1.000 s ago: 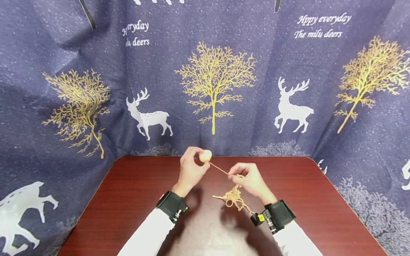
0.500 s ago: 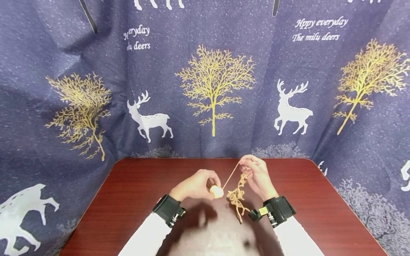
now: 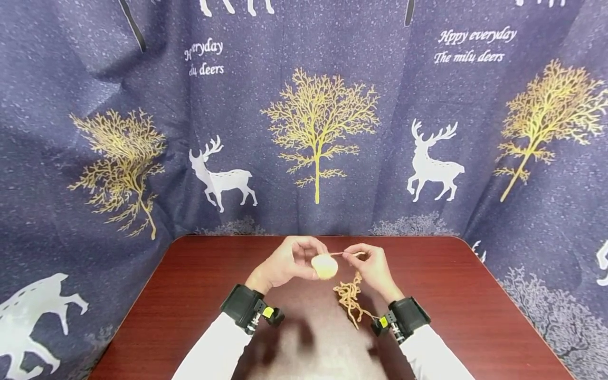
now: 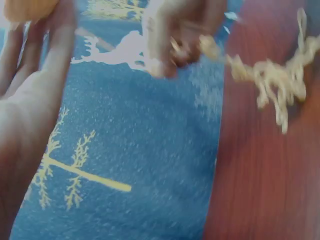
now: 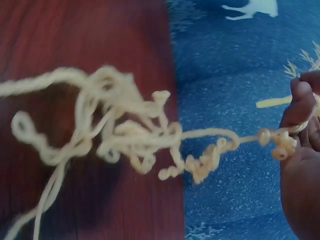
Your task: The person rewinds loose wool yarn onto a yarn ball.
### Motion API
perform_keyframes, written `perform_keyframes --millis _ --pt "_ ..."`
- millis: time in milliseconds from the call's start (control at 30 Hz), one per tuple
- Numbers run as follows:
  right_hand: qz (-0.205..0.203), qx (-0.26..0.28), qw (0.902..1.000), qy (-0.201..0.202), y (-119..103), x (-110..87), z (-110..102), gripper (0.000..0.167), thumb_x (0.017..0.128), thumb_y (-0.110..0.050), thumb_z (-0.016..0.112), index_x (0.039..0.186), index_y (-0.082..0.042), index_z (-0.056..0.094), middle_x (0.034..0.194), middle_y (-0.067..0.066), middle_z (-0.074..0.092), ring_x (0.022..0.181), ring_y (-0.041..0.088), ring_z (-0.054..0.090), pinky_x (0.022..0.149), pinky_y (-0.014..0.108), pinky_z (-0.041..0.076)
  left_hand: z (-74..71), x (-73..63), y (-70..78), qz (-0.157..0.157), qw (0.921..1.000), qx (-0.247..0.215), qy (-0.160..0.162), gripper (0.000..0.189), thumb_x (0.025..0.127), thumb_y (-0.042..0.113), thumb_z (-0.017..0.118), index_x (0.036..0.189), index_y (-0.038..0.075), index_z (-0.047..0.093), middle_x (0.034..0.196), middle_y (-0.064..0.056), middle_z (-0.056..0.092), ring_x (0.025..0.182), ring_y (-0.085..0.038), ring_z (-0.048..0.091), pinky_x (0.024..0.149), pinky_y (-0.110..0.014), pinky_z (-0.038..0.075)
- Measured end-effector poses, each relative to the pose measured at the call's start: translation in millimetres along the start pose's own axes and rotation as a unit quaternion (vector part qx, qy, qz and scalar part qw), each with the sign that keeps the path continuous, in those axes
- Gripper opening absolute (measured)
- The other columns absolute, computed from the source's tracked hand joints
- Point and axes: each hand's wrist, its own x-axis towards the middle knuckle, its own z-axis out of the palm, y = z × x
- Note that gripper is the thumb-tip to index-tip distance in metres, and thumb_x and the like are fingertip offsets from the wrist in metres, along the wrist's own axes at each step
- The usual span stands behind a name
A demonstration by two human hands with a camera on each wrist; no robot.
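Note:
In the head view my left hand holds a small pale-yellow ball of yarn between thumb and fingers, above the table. A short strand of yarn runs from the top of the ball to my right hand, which pinches it between thumb and fingertips. Below the right hand hangs a loose, knotted tangle of the same yarn. Up close in the right wrist view, the tangled yarn shows many loops and curls. The left wrist view catches only the ball's lower part at its top edge.
A reddish-brown table lies beneath both hands, with their shadows on it. Behind its far edge hangs a dark blue curtain printed with deer and trees. Black camera bands sit on both wrists.
The right hand has risen, then come down toward the ball. The left hand has come nearer, dipping and then lifting again, with the ball turned. The strand between the hands is now short and nearly level.

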Motion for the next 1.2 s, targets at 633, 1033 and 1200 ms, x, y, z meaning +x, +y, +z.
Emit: perform_keyframes --millis 633,1033,1200 --pt "-0.101 0.032 0.9787 -0.176 -10 -17.3 1 0.016 0.079 0.016 0.067 0.087 0.002 0.072 0.077 0.012 0.07 0.056 0.005 0.055 0.047 0.02 0.047 -12.8 -3.1 -35.6 -0.012 0.7757 0.474 0.416 0.036 0.06 -0.001 0.084 0.092 0.004 0.069 0.09 -0.008 0.067 0.079 -0.023 0.066 0.072 -0.035 0.057" --pt "-0.01 0.391 0.9163 -0.085 -23 1.6 -10 0.022 0.092 0.011 0.059 0.093 -0.006 0.073 0.083 0.002 0.071 0.065 0.006 0.056 0.057 0.014 0.046 1.3 -9.7 -25.5 -0.188 0.8077 0.557 0.051 0.028 0.061 0.011 0.089 0.077 0.018 0.068 0.074 0.011 0.06 0.073 -0.014 0.058 0.067 -0.028 0.049" --pt "0.032 0.364 0.9307 0.01 -18 7.4 -9 0.012 0.091 0.008 0.066 0.092 -0.002 0.074 0.083 0.003 0.072 0.068 0.008 0.061 0.06 0.016 0.051 8.4 -7.7 -10.6 -0.179 0.8974 0.394 -0.088 0.025 0.068 -0.002 0.084 0.086 0.009 0.07 0.076 0.008 0.068 0.074 -0.006 0.066 0.075 -0.028 0.059"
